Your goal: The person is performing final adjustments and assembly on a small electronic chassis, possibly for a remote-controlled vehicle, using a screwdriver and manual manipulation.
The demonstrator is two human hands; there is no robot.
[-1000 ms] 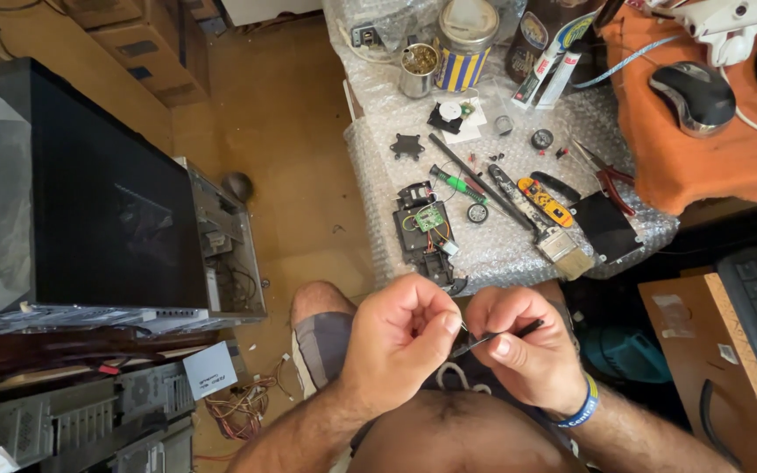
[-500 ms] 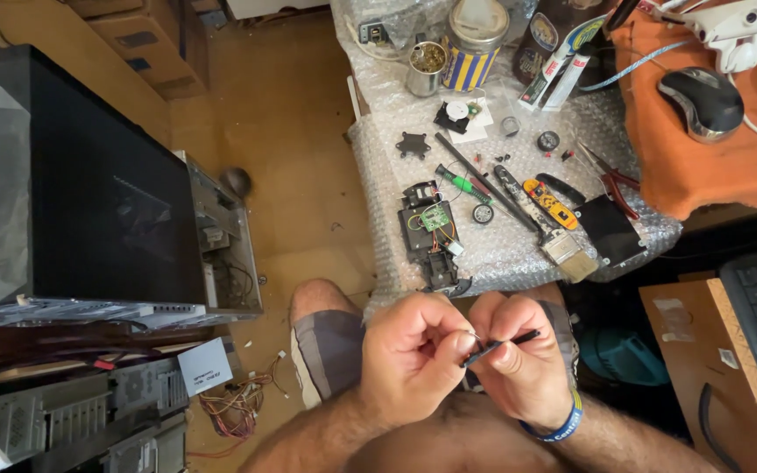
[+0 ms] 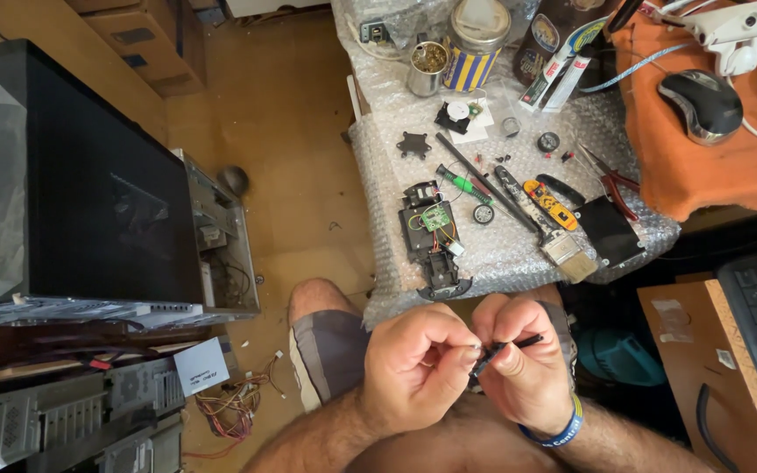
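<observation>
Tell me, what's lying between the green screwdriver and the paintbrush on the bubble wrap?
In the head view, a long thin black rod lies slanted between the green screwdriver and the paintbrush. A small black wheel sits there too.

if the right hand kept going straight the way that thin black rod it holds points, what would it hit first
Probably the wooden cabinet at lower right: the thin black rod in the right hand points right and slightly up toward it. Depth is unclear, so it may pass above.

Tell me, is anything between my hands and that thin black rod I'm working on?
Nothing visible is. Both the left hand and the right hand already pinch the thin black rod directly, above the lap. The bubble-wrapped table with its opened black device lies beyond the hands, apart from them.
</observation>
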